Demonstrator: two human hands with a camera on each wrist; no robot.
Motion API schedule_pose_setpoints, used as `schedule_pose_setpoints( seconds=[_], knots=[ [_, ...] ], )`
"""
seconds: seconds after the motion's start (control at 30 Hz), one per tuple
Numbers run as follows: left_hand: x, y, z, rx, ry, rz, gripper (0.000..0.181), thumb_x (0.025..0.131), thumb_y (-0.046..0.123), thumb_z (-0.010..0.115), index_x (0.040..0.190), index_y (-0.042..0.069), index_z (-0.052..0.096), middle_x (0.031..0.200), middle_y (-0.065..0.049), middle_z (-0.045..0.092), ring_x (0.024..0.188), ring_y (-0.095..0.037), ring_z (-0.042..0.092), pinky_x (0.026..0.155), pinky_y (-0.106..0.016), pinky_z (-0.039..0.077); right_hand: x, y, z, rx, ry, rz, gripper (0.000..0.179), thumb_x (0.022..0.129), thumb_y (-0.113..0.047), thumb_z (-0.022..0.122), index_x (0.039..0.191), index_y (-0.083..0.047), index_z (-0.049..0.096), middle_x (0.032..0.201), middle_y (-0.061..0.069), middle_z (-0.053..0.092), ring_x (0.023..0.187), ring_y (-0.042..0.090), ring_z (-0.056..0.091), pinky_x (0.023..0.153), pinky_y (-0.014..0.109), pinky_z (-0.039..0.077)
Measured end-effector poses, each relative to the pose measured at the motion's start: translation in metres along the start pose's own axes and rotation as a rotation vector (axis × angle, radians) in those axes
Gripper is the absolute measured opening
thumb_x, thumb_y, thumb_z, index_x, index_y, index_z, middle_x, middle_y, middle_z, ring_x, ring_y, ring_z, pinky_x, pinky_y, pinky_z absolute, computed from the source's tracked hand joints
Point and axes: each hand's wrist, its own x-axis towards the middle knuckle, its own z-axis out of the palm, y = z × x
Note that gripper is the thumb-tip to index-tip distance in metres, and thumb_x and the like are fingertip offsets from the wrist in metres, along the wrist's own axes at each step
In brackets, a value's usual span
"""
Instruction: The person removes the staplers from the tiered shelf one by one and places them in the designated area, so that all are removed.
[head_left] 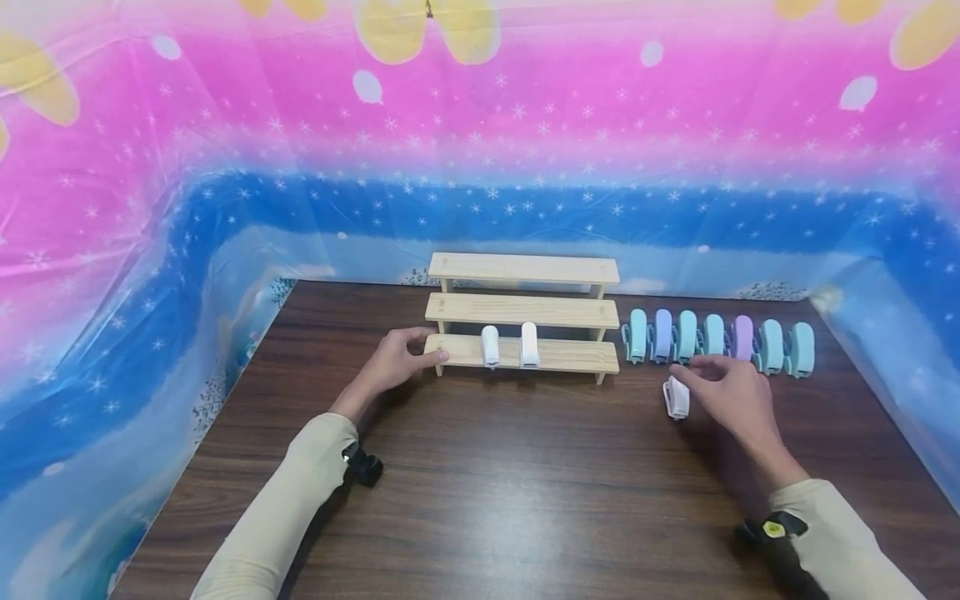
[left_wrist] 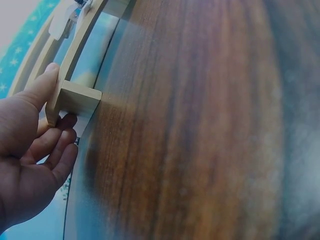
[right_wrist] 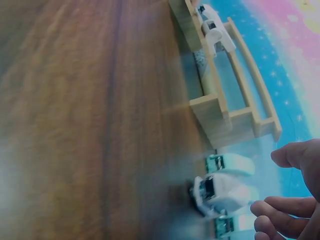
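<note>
My left hand [head_left: 401,360] pinches the left end of the lowest step of a three-step wooden display rack [head_left: 465,354], thumb on top and fingers curled beneath. Two small white stapler-like devices [head_left: 529,346] stand upright on that step. A third white stapler-like device [head_left: 677,398] is on the right, in front of a row of coloured ones. My right hand [head_left: 731,398] is right at its top. In the right wrist view the thumb [right_wrist: 287,154] and fingers are spread apart, fingertips close to the white device [right_wrist: 225,192].
Several teal, lavender and purple devices of the same shape [head_left: 686,336] stand in a row right of the rack. The upper two steps [head_left: 521,310] rise behind the lowest one. A printed cloth backdrop [head_left: 525,208] surrounds the brown wooden table [head_left: 487,483].
</note>
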Motion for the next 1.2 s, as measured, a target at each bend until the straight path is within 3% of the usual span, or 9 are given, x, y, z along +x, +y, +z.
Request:
schedule_pose_setpoints(
  seconds=[0.2,0.4,0.97,1.1,1.2],
  knots=[
    [0.0,0.001,0.0,-0.003,0.001,0.001,0.062,0.093,0.04,0.076,0.141,0.003,0.059,0.124,-0.015,0.069,0.091,-0.023,0.062,0.078,-0.036,0.051,0.007,-0.018,-0.005,0.017,0.038,-0.066,0.073,0.089,-0.067,0.067,0.126,-0.004,0.071,0.114,0.022,0.073,0.102,0.037,0.067,0.075,0.044,0.05],
    [-0.002,0.001,-0.001,-0.006,0.0,-0.003,0.063,0.093,0.04,0.077,0.141,0.003,0.06,0.125,-0.015,0.068,0.092,-0.024,0.062,0.078,-0.036,0.051,0.009,-0.037,-0.006,0.058,0.074,-0.146,0.059,0.09,-0.053,0.074,0.124,-0.004,0.073,0.102,0.017,0.076,0.086,0.031,0.071,0.062,0.031,0.05],
    [-0.002,0.002,-0.001,-0.004,0.001,0.001,0.064,0.092,0.04,0.077,0.14,0.002,0.06,0.126,-0.015,0.068,0.093,-0.023,0.061,0.081,-0.037,0.05,0.013,-0.086,0.033,0.151,0.047,-0.302,0.046,0.089,-0.049,0.078,0.116,-0.012,0.077,0.096,0.006,0.076,0.085,0.023,0.068,0.061,0.036,0.05],
    [-0.001,0.001,-0.001,-0.003,0.0,0.002,0.064,0.093,0.04,0.077,0.141,0.002,0.059,0.129,-0.015,0.067,0.098,-0.025,0.061,0.087,-0.041,0.05,0.013,-0.097,0.045,0.178,0.019,-0.304,0.047,0.089,-0.051,0.077,0.115,-0.013,0.077,0.096,0.003,0.076,0.085,0.021,0.066,0.066,0.037,0.05],
    [0.001,0.0,-0.001,0.002,-0.007,0.004,0.065,0.093,0.04,0.076,0.142,0.001,0.058,0.137,-0.017,0.063,0.111,-0.027,0.06,0.098,-0.046,0.048,0.011,-0.104,0.054,0.195,-0.012,-0.281,0.056,0.087,-0.06,0.074,0.119,-0.014,0.075,0.1,0.003,0.076,0.09,0.022,0.068,0.071,0.039,0.053]
  ],
)
